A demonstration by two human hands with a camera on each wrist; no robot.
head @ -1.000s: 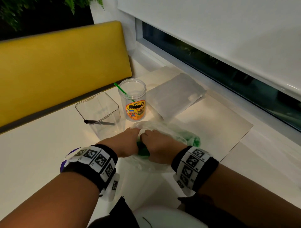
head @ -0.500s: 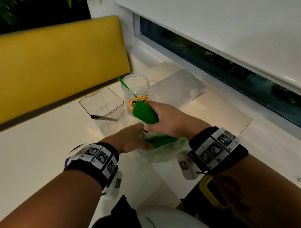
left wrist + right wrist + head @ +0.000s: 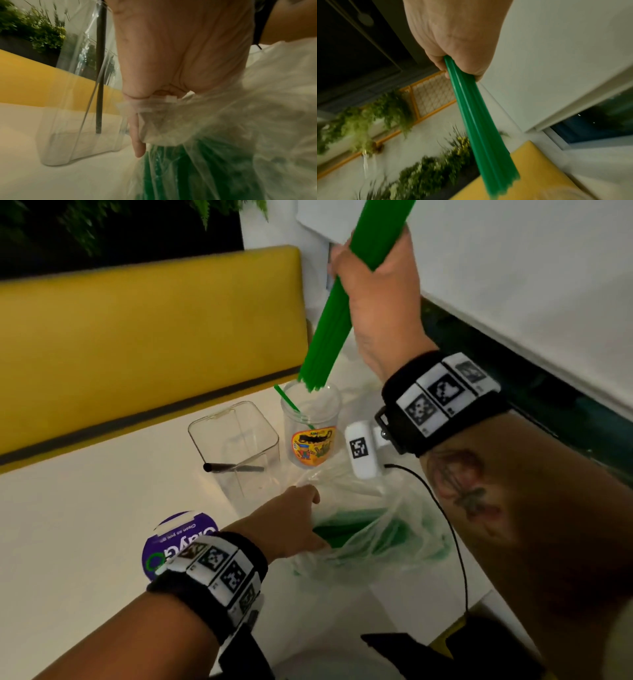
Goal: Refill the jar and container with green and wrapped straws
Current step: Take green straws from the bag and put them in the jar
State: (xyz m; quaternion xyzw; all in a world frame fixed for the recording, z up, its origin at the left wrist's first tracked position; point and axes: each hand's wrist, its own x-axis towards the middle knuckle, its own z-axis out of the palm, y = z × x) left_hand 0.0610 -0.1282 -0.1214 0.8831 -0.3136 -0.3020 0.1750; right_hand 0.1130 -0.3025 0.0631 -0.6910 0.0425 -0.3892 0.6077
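My right hand (image 3: 373, 265) grips a bundle of green straws (image 3: 330, 330), raised high, with the lower ends just above the mouth of the clear round jar (image 3: 313, 436) with a colourful label. One green straw (image 3: 291, 405) leans inside that jar. In the right wrist view the green straw bundle (image 3: 481, 128) runs down from my right hand (image 3: 453, 44). My left hand (image 3: 291, 525) pinches the rim of a clear plastic bag (image 3: 373, 529) holding more green straws. The left wrist view shows my left hand (image 3: 180, 56) gripping the bunched plastic bag (image 3: 223, 128).
A clear square container (image 3: 236, 446) with one black straw (image 3: 233, 467) stands left of the jar. A purple round lid (image 3: 178, 542) lies by my left wrist. A yellow bench back (image 3: 144, 330) runs behind the white table (image 3: 68, 525). A window sill is at the right.
My right hand has pulled the green straw bundle out of the bag and lifted it up over the jar. My left hand stays on the bag's opening.
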